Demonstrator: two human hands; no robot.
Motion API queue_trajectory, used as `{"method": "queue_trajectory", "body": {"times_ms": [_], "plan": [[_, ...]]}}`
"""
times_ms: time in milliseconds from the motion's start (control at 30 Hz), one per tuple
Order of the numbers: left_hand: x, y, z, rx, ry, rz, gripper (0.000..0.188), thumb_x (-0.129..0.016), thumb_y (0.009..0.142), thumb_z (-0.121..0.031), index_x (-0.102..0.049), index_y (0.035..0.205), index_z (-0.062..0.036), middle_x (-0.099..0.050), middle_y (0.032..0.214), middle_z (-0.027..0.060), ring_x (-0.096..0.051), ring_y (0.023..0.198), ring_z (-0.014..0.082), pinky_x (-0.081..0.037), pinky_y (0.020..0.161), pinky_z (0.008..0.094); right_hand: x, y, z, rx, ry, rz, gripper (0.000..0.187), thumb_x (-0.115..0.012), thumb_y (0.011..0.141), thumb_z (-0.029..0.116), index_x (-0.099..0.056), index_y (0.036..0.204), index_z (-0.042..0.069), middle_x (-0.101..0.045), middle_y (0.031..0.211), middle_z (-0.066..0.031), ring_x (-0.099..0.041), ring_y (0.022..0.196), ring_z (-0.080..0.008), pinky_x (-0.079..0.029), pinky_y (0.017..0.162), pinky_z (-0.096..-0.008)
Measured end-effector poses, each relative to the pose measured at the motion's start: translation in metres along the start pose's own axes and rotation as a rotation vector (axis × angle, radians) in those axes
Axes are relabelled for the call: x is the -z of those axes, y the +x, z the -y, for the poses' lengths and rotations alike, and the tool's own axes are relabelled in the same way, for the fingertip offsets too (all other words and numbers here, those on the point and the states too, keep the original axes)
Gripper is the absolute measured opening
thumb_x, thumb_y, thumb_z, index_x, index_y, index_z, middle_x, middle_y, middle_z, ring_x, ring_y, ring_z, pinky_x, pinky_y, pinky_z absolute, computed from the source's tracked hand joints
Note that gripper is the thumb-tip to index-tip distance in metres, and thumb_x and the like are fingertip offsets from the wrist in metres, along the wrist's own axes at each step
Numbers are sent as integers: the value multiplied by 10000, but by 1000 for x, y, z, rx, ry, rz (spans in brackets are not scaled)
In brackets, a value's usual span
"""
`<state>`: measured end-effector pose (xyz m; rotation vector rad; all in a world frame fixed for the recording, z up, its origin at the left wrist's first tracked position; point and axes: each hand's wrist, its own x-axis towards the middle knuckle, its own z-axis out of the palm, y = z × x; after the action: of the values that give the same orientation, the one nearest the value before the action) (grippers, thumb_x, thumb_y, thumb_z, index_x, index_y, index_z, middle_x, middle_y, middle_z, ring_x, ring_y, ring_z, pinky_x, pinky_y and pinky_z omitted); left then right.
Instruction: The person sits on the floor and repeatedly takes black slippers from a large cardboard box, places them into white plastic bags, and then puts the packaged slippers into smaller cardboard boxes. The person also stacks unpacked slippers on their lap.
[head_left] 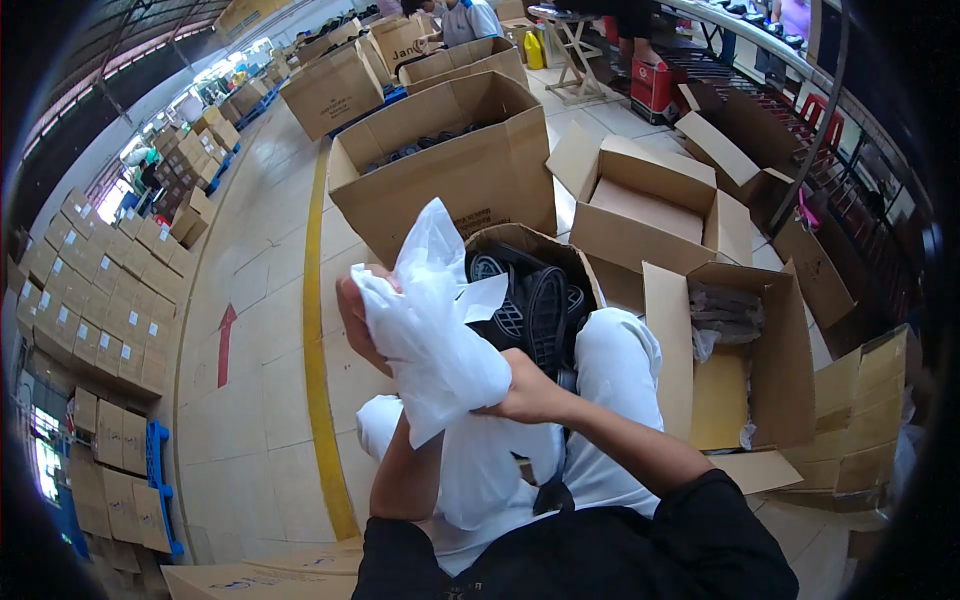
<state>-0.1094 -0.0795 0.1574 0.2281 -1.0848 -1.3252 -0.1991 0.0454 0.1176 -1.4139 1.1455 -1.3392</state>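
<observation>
Two hands, the left hand behind and the right hand in front, clench a crumpled white plastic bag held up over the lap, above an open cardboard box of black shoes.

Bright, even daylight enters from windows at nine o'clock; edges curve and darken (heavy fisheye vignette).

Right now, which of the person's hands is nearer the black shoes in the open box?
The right hand: it grips the white paper just below the black shoes. The left hand holds the paper's far side.
</observation>
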Motion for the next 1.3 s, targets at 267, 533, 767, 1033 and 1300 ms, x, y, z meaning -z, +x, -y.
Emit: {"method": "queue_trajectory", "body": {"times_ms": [267, 533, 767, 1033, 1300], "plan": [[27, -20, -33, 98, -433, 311, 346, -419, 894, -445, -415, 967, -107, -493, 865, 67, -583, 698, 166, -529, 537, 308, 54, 7, 41, 114, -57, -253, 117, -661, 714, 65, -572, 742, -6, -566, 687, 7, -505, 667, -54, -397, 601, -204], [33, -36, -91, -231, 946, 378, 795, -736, 583, -507, -432, 1109, 5, -478, 1073, 133, -475, 990, 229, -366, 874, 361, 53, 0, 78, 228, -1131, -105, 390, -697, 467, 149, -549, 827, 116, -598, 665, -99, -615, 653, -265, -464, 603, -365], [4, -83, -35, 284, 598, 812, 1062, -859, 472, -342, -265, 1289, -15, -379, 1260, 173, -374, 1188, 282, -326, 974, 401, 6, 8, 80, 476, -675, -345, 577, -630, 514, 57, -477, 1069, 95, -545, 619, -110, -568, 570, -283, -447, 552, -336], [8, -123, 11, 523, 416, 454, 555, -795, 593, -125, -524, 1064, -9, -604, 975, 92, -597, 890, 202, -466, 804, 326, 23, 0, 25, -2, 122, -266, 594, -723, 608, 77, -437, 1128, 46, -514, 938, -59, -504, 885, -122, -392, 768, -230], [32, -124, 27, 727, 198, -25, 423, -694, 767, -129, -503, 1130, -25, -563, 1031, 63, -551, 881, 160, -455, 759, 283, -7, -39, -8, 37, -342, -120, 1145, -819, 537, 417, -136, 1391, 77, -221, 1386, -168, -228, 1287, -290, -219, 1037, -422]]}}
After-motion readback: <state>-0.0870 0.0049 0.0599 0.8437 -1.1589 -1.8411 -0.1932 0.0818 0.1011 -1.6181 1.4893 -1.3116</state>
